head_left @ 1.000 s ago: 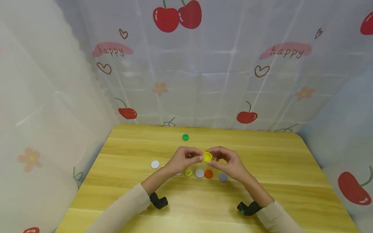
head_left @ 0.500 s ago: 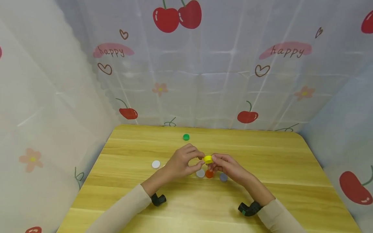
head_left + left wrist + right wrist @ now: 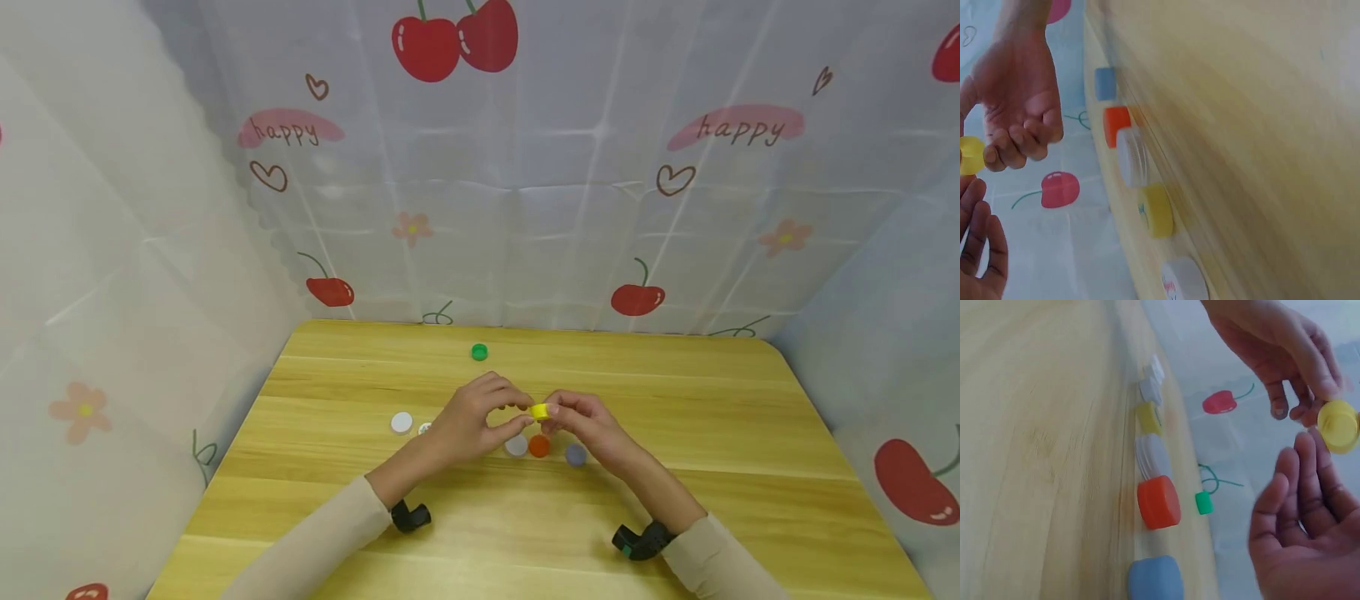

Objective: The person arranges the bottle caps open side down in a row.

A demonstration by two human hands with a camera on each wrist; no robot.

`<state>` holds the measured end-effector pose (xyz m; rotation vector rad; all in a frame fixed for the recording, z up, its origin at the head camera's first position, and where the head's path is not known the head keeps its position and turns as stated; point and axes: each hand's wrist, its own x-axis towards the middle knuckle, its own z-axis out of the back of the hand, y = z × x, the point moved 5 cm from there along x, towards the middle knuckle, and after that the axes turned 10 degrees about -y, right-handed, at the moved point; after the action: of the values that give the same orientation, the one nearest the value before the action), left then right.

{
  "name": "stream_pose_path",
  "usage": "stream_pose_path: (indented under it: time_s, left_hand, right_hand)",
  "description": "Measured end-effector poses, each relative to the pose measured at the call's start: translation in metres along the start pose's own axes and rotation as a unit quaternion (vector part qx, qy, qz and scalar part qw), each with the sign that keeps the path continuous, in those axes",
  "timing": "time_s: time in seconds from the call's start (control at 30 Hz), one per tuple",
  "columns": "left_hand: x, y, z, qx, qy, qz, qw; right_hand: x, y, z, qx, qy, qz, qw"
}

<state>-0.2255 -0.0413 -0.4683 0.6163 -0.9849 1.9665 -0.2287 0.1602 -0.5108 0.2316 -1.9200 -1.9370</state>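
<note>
A yellow bottle cap [image 3: 540, 412] is held up over the table between both hands. My right hand [image 3: 596, 427] pinches it from the right with the thumb and fingers. From the other side, my left hand [image 3: 472, 421] holds its edge between thumb and fingertip. In the right wrist view the held yellow cap [image 3: 1338, 427] shows its round face. Beneath the hands lie an orange cap [image 3: 539, 446], a whitish cap [image 3: 516, 445] and a blue-purple cap [image 3: 576, 455]. A second yellow cap [image 3: 1157, 210] on the table is hidden by my left hand in the head view.
A green cap [image 3: 479, 352] sits farther back on the wooden table [image 3: 675, 392]. At the left are a white cap [image 3: 402, 423] and a partly covered printed white cap [image 3: 425, 428]. Printed curtains stand behind the table and at both sides.
The yellow cap has turned from showing its hollow inside to showing its side, and has shifted slightly right. My right hand has changed its hold; my left fingers have followed the cap.
</note>
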Motion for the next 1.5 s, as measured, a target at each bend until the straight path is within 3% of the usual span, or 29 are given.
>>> stream_pose_path:
  time_s: [0.1, 0.2, 0.43, 0.53, 0.87, 1.0, 1.1, 1.27, 1.5]
  left_hand:
    - [-0.002, 0.005, -0.001, -0.079, 0.004, 0.082, 0.9935]
    - [-0.005, 0.007, -0.002, -0.136, 0.005, 0.135, 0.9815]
    - [-0.008, 0.003, -0.003, -0.19, 0.003, 0.161, 0.9685]
    - [-0.008, 0.002, -0.005, -0.189, 0.003, 0.156, 0.9695]
    - [-0.003, -0.003, -0.014, -0.154, 0.007, 0.116, 0.9813]
    - [0.003, -0.006, -0.023, -0.125, 0.023, 0.09, 0.9878]
    - [0.006, -0.009, -0.033, -0.096, 0.046, 0.075, 0.9915]
    - [0.01, -0.018, -0.058, -0.02, 0.101, 0.052, 0.9933]
    - [0.015, -0.025, -0.1, 0.083, 0.193, 0.02, 0.9774]
  right_hand:
    - [-0.003, 0.012, -0.001, -0.067, -0.044, 0.068, 0.9945]
    - [-0.006, 0.023, -0.002, -0.118, -0.074, 0.133, 0.9814]
    - [-0.012, 0.034, -0.002, -0.205, -0.101, 0.224, 0.9473]
    - [-0.014, 0.035, -0.002, -0.215, -0.101, 0.24, 0.9412]
    - [-0.027, 0.031, 0.008, -0.196, -0.124, 0.272, 0.9341]
    - [-0.036, 0.03, 0.017, -0.187, -0.137, 0.277, 0.9323]
    - [-0.044, 0.028, 0.024, -0.204, -0.136, 0.267, 0.9319]
    - [-0.059, 0.019, 0.041, -0.263, -0.118, 0.205, 0.9355]
    - [-0.075, 0.007, 0.064, -0.333, -0.059, 0.135, 0.9314]
